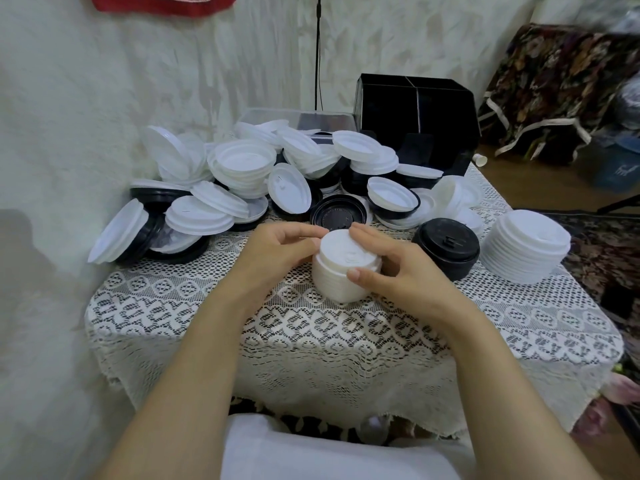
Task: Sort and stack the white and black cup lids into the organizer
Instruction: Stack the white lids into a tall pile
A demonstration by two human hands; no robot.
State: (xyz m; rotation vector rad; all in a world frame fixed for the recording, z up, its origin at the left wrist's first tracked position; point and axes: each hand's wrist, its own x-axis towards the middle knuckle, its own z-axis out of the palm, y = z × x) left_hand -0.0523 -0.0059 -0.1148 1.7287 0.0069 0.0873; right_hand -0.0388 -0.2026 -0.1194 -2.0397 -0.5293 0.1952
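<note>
Lace cloth [311,341] spread over the whole tabletop, draped past the near edge and both near corners, ragged along the hem. Clear plastic box [270,116] at the far edge, near the middle, partly hidden. Pale textured wall [86,81] behind the far and left edges. Red cloth [162,3] high on the wall, cut off by the frame. Thin black cord [318,46] running straight down the wall to behind the far edge. Beyond the right edge, dark floral throw [554,81] with pale trim over some furniture. Small paper cup [480,161] on the brown floor [519,178] just past the far right corner. Blurred blue object [620,171] farther right. Dark patterned rug [606,258] below the right edge.
</note>
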